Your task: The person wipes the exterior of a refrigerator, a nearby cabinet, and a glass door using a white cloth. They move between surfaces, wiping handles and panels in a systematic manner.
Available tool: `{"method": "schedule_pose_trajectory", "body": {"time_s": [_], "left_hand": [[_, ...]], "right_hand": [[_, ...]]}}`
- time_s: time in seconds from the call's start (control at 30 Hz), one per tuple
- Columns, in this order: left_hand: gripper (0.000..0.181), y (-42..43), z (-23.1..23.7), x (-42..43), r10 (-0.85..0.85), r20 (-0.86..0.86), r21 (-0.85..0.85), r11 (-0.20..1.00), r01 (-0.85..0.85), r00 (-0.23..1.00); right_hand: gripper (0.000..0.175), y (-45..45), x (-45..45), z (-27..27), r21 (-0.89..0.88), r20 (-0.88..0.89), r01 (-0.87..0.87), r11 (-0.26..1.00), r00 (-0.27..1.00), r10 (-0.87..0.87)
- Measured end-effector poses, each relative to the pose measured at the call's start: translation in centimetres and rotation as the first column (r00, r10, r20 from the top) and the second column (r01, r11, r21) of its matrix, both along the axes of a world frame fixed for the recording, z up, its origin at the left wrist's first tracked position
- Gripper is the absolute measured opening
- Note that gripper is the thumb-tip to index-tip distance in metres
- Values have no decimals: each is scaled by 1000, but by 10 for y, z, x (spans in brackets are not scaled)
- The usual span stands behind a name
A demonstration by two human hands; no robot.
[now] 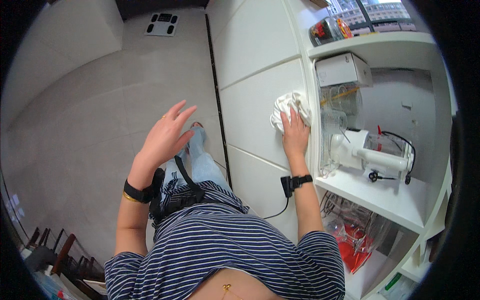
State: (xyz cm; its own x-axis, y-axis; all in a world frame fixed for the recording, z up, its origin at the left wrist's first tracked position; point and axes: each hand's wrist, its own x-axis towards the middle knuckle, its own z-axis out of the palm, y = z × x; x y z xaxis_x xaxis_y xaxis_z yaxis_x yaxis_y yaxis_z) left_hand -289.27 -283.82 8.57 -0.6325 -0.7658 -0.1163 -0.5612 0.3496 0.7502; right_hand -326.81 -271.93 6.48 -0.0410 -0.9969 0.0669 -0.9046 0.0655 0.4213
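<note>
My right hand presses a bunched white cloth against a white drawer front, close to the edge of the open shelving. The palm lies flat on the cloth, and the fingers point away from me. My left hand hangs in the air over the grey floor with nothing in it, its fingers apart. Each wrist wears a black strap; from the right one a thin black cable runs towards my body.
White open shelves on the right hold glass cups, a white appliance with a black plug, a white box and a red bag. A jar lies on top. A bathroom scale rests on the grey tiled floor.
</note>
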Motion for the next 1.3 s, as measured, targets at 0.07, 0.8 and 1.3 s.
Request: {"method": "schedule_pose_trajectory", "body": {"time_s": [0.07, 0.8, 1.3], "left_hand": [[57, -2, -2, -8, -57, 3, -3, 998, 57, 998], [57, -16, 1, -17, 96, 93, 113, 988, -106, 991], [54, -17, -21, -38, 41, -105, 68, 997, -34, 994]], "right_hand": [[51, 47, 11, 5, 46, 34, 77, 996, 996, -79], [57, -130, -32, -72, -11, 82, -90, 996, 992, 91], [35, 89, -9, -69, 497, 216, -172, 851, 974, 71]]}}
